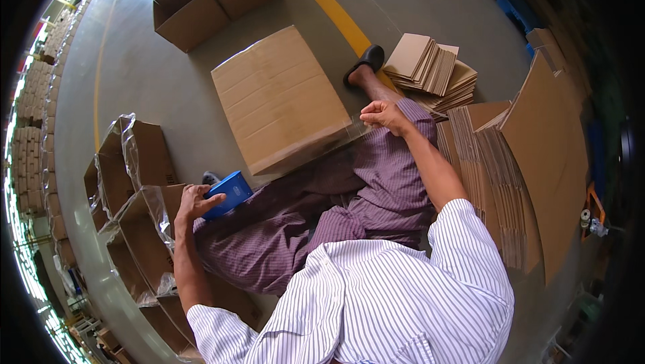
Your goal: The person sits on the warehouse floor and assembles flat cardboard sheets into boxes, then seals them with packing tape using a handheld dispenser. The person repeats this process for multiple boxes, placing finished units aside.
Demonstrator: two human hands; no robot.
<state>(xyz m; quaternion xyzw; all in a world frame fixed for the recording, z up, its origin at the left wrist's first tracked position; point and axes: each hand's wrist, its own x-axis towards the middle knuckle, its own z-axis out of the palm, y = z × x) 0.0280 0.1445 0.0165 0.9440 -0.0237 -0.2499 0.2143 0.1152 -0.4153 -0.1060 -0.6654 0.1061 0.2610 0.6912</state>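
The cardboard box (282, 98) sits on the grey floor (158, 92), its closed top facing up, just beyond the person's purple checked trousers (393, 192). Taking its middle as the clock's centre, the left hand (195, 203) is at 7 o'clock, fingers wrapped partway around a blue tool (232, 196), thumb across its upper face; the tool lies just beside the box's near left corner. The right hand (386, 116) is at 3 o'clock, its fingers curled in with thumb and forefinger drawn together, just beside the box's right corner. A clear strip (350, 137) runs out from that corner at 4 o'clock; whether the fingertips grip it, I cannot tell. A divided open carton (215, 2) stands at 11 o'clock, and more plastic-lined open cartons (149, 155) at 8 o'clock. Small cardboard sheets (422, 65) are piled between 2 and 3 o'clock, with large flattened cardboard (544, 155) leaning between 3 and 4.
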